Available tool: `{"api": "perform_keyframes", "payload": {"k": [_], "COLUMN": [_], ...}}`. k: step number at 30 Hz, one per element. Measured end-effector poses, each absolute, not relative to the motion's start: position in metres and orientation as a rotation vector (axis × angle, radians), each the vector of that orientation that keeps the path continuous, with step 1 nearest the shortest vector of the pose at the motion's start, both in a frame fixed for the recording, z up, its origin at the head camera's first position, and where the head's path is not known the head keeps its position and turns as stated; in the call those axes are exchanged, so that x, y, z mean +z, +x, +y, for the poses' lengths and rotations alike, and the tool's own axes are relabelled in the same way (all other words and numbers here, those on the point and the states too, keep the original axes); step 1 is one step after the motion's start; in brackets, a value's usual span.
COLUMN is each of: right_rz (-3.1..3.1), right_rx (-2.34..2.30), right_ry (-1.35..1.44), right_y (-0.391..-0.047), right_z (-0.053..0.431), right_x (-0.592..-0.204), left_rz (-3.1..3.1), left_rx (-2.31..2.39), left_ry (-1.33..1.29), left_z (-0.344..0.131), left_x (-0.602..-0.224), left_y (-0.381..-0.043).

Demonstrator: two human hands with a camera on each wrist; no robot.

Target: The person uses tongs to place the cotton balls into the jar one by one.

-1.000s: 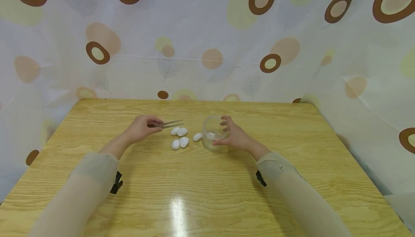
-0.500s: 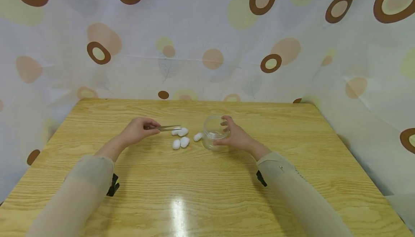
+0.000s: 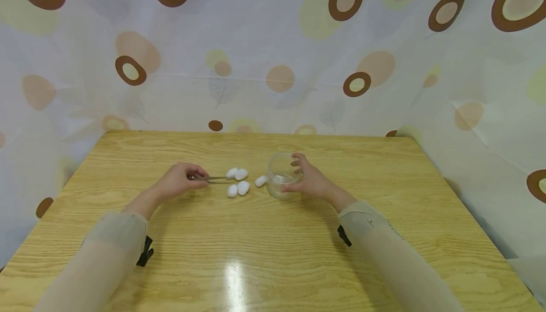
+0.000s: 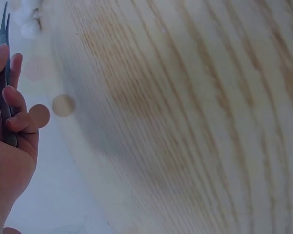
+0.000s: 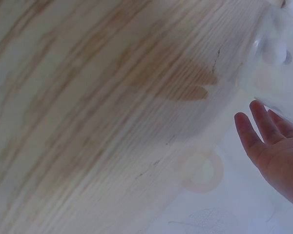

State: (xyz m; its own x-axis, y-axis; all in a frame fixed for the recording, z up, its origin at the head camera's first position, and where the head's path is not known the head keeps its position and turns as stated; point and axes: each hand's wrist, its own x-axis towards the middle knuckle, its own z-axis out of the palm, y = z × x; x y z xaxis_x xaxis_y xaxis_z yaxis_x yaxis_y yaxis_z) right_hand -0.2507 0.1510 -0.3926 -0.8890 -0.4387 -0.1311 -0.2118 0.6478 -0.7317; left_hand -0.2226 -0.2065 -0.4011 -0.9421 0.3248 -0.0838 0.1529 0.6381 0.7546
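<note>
In the head view, my left hand [image 3: 181,179] pinches metal tweezers [image 3: 216,178] that point to the right. Their tips are right beside two pairs of white cotton balls, a farther pair [image 3: 241,174] and a nearer pair [image 3: 243,188]. The left wrist view shows the dark tweezers [image 4: 2,36] between thumb and fingers, prongs slightly apart. My right hand [image 3: 313,179] grips a clear round jar [image 3: 276,191] from its right side, thumb in front and fingers behind. One more cotton ball [image 3: 260,181] lies against the jar's left side. The jar's mouth has no lid on it.
Everything stands on a wood-grain table [image 3: 273,245]. A patterned curtain [image 3: 256,98] hangs along its far edge and both sides. Black straps [image 3: 146,252] show at both wrists under pale sleeves.
My left hand has come nearer and a little left, lowering the tweezers from beyond the far cotton balls to just left of the pairs. The right hand and jar stay put.
</note>
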Motion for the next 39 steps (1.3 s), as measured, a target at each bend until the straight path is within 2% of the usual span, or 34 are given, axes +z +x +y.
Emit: {"api": "perform_keyframes", "payload": {"k": [30,39], "right_rz": [2.547,2.542], "right_rx": [-1.083,-1.094], "right_ry": [-0.517,-0.509], "right_y": [-0.2524,-0.2518], "right_z": [0.1501,0.1498], "right_x": [-0.3931,-0.3922], "left_rz": [2.761,2.75], "left_rx": [0.974,1.024], "left_ry": [0.507,0.464], "left_z": [-0.2093,-0.2131], "left_x": [-0.4076,-0.4071], "left_y": [-0.2204,-0.218]}}
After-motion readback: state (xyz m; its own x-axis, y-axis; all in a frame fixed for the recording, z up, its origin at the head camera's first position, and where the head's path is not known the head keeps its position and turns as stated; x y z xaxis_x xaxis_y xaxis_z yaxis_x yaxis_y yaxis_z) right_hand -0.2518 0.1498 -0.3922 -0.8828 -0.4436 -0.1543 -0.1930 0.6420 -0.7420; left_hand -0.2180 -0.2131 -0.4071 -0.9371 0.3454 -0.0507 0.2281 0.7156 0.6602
